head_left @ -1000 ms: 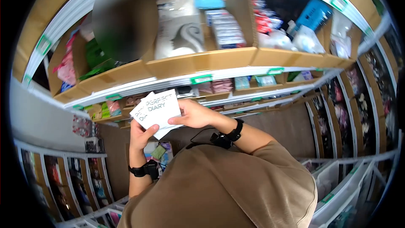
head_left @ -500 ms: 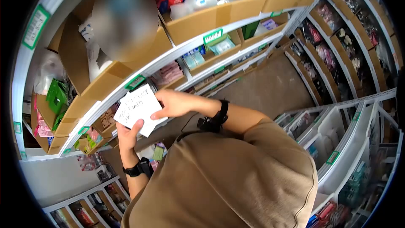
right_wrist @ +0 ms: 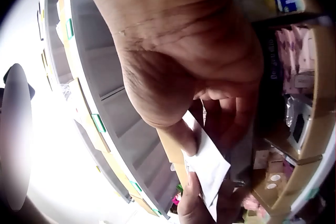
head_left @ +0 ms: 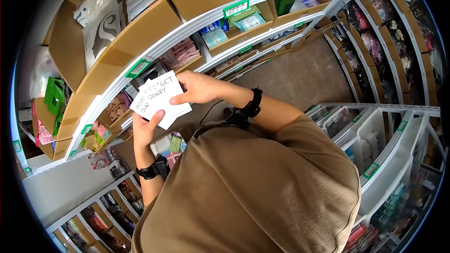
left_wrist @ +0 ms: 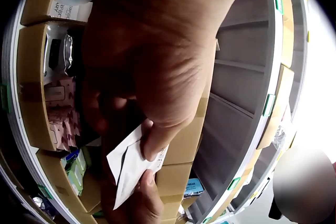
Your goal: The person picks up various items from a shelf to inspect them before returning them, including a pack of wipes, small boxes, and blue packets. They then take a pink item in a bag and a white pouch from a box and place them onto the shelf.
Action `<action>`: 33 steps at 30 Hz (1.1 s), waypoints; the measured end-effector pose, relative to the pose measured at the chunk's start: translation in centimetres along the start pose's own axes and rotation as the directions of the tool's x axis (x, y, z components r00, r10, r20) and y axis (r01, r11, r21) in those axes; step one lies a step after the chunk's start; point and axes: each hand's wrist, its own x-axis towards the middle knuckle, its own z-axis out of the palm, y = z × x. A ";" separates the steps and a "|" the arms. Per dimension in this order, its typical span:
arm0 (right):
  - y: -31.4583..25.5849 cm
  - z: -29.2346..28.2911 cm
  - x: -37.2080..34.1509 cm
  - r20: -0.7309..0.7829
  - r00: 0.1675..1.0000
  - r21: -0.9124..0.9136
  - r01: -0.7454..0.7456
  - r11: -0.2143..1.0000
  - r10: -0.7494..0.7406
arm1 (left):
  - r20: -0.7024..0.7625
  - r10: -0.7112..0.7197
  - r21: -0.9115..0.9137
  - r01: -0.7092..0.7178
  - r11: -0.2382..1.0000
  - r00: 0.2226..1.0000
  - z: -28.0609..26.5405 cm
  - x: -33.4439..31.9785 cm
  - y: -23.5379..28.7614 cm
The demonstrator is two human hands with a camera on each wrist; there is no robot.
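Head view: left hand and right hand pinch white packets near a cardboard bin holding pink packets.

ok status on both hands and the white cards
Left hand and right hand both pinching fanned white cards. PERFECT DIARY lettering facing head camera. Nothing seen between camera and cards.
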 end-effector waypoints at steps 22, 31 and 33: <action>0.7 3.7 2.4 0.070 0.989 0.076 -0.133 0.988 0.128 | 0.025 -0.120 -0.155 0.122 0.980 0.993 -3.3 -4.1 -3.5; -1.1 8.1 5.8 -0.014 0.995 -0.215 -0.104 0.971 0.103 | 0.118 -0.267 0.241 0.233 0.942 0.956 -9.6 -3.6 -6.8; -1.7 9.2 6.7 -0.107 0.992 -0.543 -0.115 0.832 0.068 | 0.191 -0.053 0.327 -0.013 0.945 0.980 -12.6 -2.0 -7.3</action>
